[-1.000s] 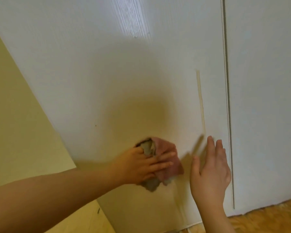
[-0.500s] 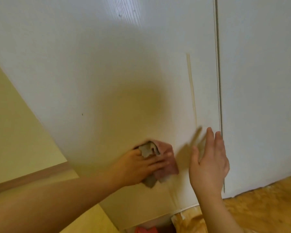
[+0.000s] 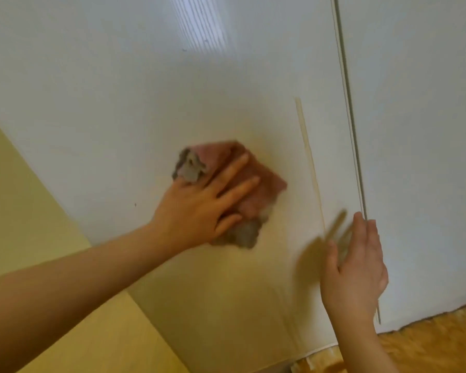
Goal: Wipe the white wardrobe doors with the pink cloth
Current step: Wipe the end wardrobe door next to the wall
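Pale yellow wall (image 3: 24,211) at left, orange-brown wood-grain floor (image 3: 428,345) at lower right, soft warm light.

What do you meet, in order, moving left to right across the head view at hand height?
In order: yellow wall → left hand → pink cloth → thin handle strip → right hand → right wardrobe door.

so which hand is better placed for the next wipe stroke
Left. The left hand presses the pink cloth flat against the wardrobe door, fingers spread over it; the right hand is bare, near the door's edge.
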Demonstrator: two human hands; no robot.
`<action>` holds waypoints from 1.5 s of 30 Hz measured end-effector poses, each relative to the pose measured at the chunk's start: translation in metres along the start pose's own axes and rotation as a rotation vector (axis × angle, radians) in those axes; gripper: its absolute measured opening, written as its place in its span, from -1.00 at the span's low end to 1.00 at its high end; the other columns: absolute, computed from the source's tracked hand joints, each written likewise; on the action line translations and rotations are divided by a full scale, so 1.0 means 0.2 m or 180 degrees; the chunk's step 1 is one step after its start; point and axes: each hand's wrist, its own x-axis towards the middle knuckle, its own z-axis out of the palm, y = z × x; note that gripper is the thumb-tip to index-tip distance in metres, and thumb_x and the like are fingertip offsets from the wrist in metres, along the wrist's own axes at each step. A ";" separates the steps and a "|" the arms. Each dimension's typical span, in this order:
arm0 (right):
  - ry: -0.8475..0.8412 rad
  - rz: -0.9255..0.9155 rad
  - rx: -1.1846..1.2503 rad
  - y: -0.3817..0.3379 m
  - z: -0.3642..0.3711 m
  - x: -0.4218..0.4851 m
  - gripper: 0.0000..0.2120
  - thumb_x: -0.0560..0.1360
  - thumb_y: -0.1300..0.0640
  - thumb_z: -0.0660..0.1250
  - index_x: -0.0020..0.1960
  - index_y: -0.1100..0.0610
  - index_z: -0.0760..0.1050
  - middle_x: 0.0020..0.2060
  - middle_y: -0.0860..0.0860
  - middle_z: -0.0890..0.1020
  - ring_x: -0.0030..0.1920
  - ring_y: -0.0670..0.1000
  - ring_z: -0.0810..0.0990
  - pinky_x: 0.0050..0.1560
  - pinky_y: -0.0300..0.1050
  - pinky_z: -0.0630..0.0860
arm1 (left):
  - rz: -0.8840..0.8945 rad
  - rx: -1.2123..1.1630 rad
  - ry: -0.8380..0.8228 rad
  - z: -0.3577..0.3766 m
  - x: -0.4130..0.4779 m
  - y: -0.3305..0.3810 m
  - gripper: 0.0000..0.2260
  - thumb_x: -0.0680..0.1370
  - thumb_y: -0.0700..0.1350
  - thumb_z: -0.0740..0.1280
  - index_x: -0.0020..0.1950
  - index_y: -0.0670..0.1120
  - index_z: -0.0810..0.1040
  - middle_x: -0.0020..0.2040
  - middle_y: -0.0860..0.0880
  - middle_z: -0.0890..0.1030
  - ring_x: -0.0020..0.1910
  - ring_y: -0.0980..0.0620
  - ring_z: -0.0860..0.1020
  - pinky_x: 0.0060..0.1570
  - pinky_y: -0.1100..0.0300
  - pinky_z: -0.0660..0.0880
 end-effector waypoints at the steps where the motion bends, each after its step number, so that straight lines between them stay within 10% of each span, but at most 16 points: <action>1: -0.0003 0.0009 0.0007 -0.01 0.02 0.00 -0.43 0.53 -0.08 0.00 0.51 0.02 0.05 0.50 0.06 0.12 0.49 0.07 0.10 0.39 0.14 0.07 | -0.0444 0.0220 0.0101 -0.03 0.12 -0.10 -0.55 0.61 0.15 0.10 0.45 -0.01 0.34 0.46 -0.20 0.30 0.39 -0.26 0.30 0.29 -0.17 0.23; 4: -0.0137 0.0026 -0.0027 -0.05 0.09 -0.05 -0.49 0.60 0.01 0.09 0.51 0.01 0.05 0.50 0.06 0.14 0.48 0.07 0.11 0.39 0.16 0.08 | -0.1073 0.0485 0.0313 -0.01 0.29 -0.10 -0.54 0.61 0.14 0.13 0.44 -0.03 0.38 0.41 -0.31 0.33 0.39 -0.41 0.24 0.34 -0.35 0.04; 10: -0.0164 -0.0027 -0.0033 -0.07 0.08 -0.05 -0.50 0.60 0.06 0.12 0.51 0.01 0.07 0.50 0.05 0.13 0.48 0.08 0.11 0.39 0.14 0.09 | 0.1004 -0.0103 -0.0312 0.06 0.13 0.08 -0.59 0.60 0.12 0.12 0.38 0.01 0.46 0.42 -0.21 0.37 0.39 -0.23 0.27 0.15 -0.12 0.41; 17: -0.0014 0.0250 0.0170 -0.05 0.01 0.02 -0.48 0.60 0.03 0.09 0.52 0.00 0.03 0.51 0.02 0.08 0.50 0.04 0.06 0.40 0.13 0.05 | -0.0890 0.0398 0.0372 0.08 0.59 0.02 -0.52 0.59 0.13 0.15 0.40 -0.12 0.43 0.39 -0.31 0.36 0.38 -0.39 0.29 0.38 -0.29 0.02; 23: 0.0040 0.0149 0.0198 -0.06 -0.03 0.03 -0.41 0.49 -0.06 -0.03 0.51 -0.01 0.05 0.50 0.04 0.11 0.49 0.07 0.09 0.39 0.13 0.09 | 0.1466 -0.0104 -0.0381 0.11 0.31 0.22 -0.57 0.52 0.12 0.20 0.33 -0.02 0.52 0.38 -0.13 0.45 0.28 -0.12 0.49 0.18 -0.01 0.27; 29: 0.0011 0.0261 0.0156 -0.02 -0.05 0.03 -0.49 0.60 0.08 0.09 0.52 -0.02 0.02 0.51 0.01 0.08 0.49 0.04 0.06 0.41 0.12 0.05 | -0.0176 0.0188 -0.0096 0.11 0.51 0.17 -0.53 0.63 0.10 0.01 0.39 -0.11 0.45 0.41 -0.24 0.37 0.41 -0.28 0.29 0.39 -0.22 0.08; 35: -0.0043 0.0328 -0.0125 0.10 -0.10 -0.01 -0.45 0.57 0.27 0.09 0.51 0.01 0.08 0.50 0.04 0.12 0.48 0.06 0.11 0.38 0.13 0.11 | 0.1881 -0.0672 -0.1514 0.17 0.02 0.46 -0.40 0.38 0.12 0.36 0.40 -0.01 0.42 0.46 -0.06 0.34 0.19 -0.05 0.55 0.07 0.11 0.45; 41: -0.0290 0.0646 -0.0647 0.31 -0.17 -0.09 -0.45 0.58 0.27 0.07 0.51 -0.01 0.04 0.51 0.02 0.10 0.49 0.05 0.08 0.39 0.11 0.06 | 0.0554 -0.0078 -0.0049 0.20 0.31 0.35 -0.61 0.55 -0.04 0.17 0.34 -0.13 0.47 0.41 -0.20 0.39 0.42 -0.23 0.30 0.41 -0.16 0.15; 45: -0.0371 0.0429 -0.0613 0.25 -0.14 -0.09 -0.42 0.56 0.28 0.09 0.52 -0.02 0.02 0.51 0.02 0.09 0.49 0.05 0.09 0.39 0.09 0.08 | 0.1471 -0.0680 -0.0982 0.25 0.05 0.76 -0.49 0.34 0.05 0.43 0.28 -0.02 0.55 0.37 -0.07 0.46 0.35 -0.07 0.41 0.37 0.01 0.25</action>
